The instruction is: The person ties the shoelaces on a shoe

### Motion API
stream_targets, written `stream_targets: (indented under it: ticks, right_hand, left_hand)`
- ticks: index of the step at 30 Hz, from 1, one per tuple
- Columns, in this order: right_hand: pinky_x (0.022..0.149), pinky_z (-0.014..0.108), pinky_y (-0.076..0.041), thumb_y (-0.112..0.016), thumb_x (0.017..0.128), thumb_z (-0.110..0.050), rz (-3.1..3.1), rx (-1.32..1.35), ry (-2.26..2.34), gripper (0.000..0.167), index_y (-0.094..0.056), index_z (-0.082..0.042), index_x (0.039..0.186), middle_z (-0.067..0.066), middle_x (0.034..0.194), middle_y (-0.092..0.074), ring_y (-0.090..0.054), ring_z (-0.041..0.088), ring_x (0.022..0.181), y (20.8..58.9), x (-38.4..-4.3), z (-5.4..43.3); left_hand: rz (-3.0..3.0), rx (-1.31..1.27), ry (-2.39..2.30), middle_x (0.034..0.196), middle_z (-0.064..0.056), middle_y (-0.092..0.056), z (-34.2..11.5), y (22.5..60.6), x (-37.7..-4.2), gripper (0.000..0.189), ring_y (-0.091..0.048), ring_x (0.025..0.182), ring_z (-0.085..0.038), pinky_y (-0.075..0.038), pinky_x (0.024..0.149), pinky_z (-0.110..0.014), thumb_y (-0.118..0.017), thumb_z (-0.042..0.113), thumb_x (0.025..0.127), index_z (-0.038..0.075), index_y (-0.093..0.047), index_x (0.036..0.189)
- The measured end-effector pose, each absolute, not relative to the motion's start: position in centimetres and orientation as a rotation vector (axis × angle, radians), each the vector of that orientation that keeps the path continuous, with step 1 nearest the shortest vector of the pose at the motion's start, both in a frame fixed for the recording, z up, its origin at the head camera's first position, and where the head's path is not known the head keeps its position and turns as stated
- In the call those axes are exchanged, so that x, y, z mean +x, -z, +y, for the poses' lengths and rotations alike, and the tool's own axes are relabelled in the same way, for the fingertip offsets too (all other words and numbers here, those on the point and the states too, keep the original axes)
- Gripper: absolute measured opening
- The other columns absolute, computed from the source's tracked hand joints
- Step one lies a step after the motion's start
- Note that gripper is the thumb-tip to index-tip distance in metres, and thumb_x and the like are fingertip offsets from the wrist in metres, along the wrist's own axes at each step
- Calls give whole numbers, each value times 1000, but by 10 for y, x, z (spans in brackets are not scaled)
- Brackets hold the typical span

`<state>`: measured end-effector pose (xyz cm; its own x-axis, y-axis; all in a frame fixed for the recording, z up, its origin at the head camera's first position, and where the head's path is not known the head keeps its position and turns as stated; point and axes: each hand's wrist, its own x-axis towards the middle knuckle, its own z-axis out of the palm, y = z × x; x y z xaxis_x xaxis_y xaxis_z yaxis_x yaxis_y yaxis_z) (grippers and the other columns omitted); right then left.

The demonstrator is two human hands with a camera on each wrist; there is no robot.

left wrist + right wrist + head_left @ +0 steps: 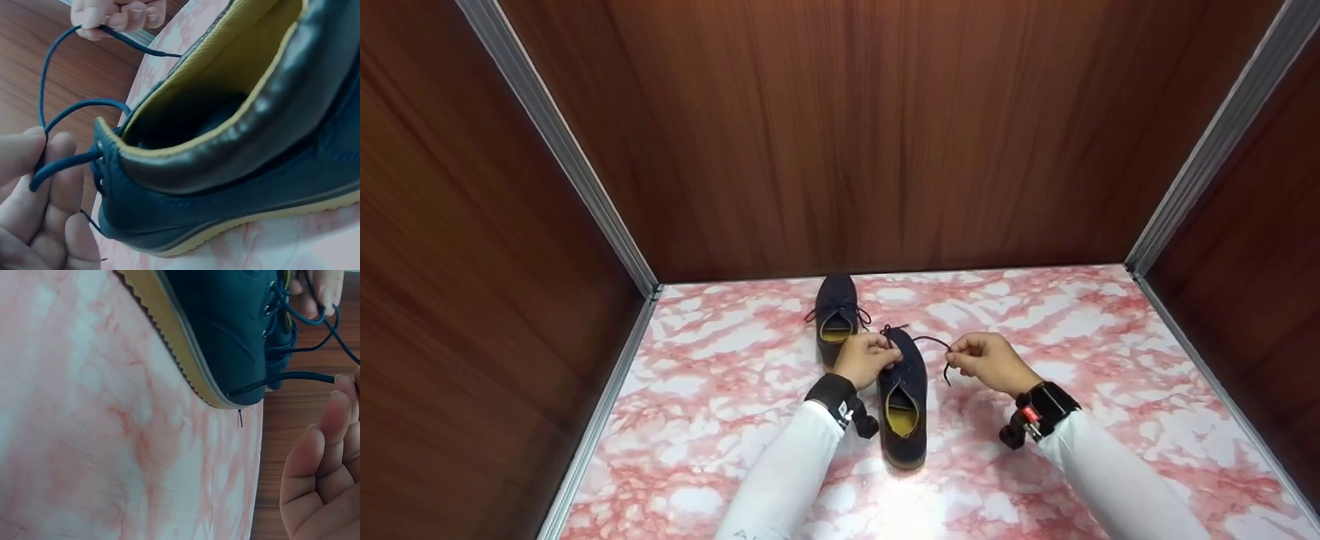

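Observation:
A dark blue lace-up shoe (913,369) with a yellow lining stands on the surface, toe pointing away from me. Over its lacing, my left hand (864,360) pinches the shoelace (52,169) between thumb and finger, seen close in the left wrist view. To the right of the shoe, my right hand (988,361) pinches a stretch of the same lace (931,340), its loose tip hanging below the fingers. In the right wrist view the lace (298,375) runs from the shoe to my right fingers. A second, matching shoe (835,291) sits behind and left, its lace in a bow.
The surface (720,390) has a red and white marbled pattern. Dark wood-grain panels (840,150) rise at the back and on both sides, with grey metal strips (562,135) along the corners. The second shoe's toe is close to the back panel.

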<state>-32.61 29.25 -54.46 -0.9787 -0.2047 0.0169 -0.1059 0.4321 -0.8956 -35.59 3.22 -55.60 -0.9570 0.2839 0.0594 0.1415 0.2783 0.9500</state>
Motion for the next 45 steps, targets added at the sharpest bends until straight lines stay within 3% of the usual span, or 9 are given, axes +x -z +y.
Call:
stream_targets:
  ticks: [5,10,17,25,30,35,45]
  right_hand:
    - [69,20,-57,-74,97,-15,2532,-268,1670,24,-71,8,104,8,88,-77,-67,6,74,539,-325,291]
    - [68,20,-55,-73,98,-16,2511,-305,1704,24,-71,7,106,11,90,-77,-64,5,71,532,-324,288]
    - [71,22,-57,-74,98,-18,2423,-307,1784,23,-72,3,104,2,87,-76,-64,6,71,525,-323,278]
    - [69,20,-57,-74,97,-12,2456,-352,1832,22,-71,9,104,4,86,-77,-66,5,71,526,-324,267]
    - [67,19,-55,-76,96,-12,2660,-477,1670,11,-76,-1,98,11,88,-77,-66,3,71,529,-322,258]
    - [68,20,-55,-77,94,-9,2887,-683,1423,2,-79,-8,94,5,88,-78,-66,3,74,531,-317,250]
    - [74,30,-60,-81,89,-8,3080,-915,932,10,-80,-10,98,3,95,-78,-71,14,82,551,-317,246]
  left_hand:
    - [2638,463,-1610,81,-12,-78,32,560,-355,13,-55,65,1,-45,64,-14,-82,14,89,2,-79,87]
    - [2649,453,-1617,79,-10,-77,34,564,-355,14,-54,64,1,-44,63,-14,-83,14,88,2,-79,85]
    - [2623,456,-1670,75,-7,-74,38,568,-354,15,-53,63,0,-44,62,-15,-83,14,88,1,-77,84]
    - [2632,445,-1668,77,-7,-75,41,571,-351,15,-54,65,1,-45,64,-16,-83,12,88,0,-76,84]
    - [2613,429,-1676,78,-5,-74,41,570,-350,14,-55,66,0,-46,64,-15,-82,13,89,1,-76,85]
    - [2619,441,-1671,74,-1,-70,40,572,-351,15,-53,65,0,-44,63,-16,-82,12,89,0,-75,83]
    - [2607,439,-1687,79,-7,-73,38,577,-350,14,-54,67,0,-45,65,-16,-80,10,90,-1,-75,85]
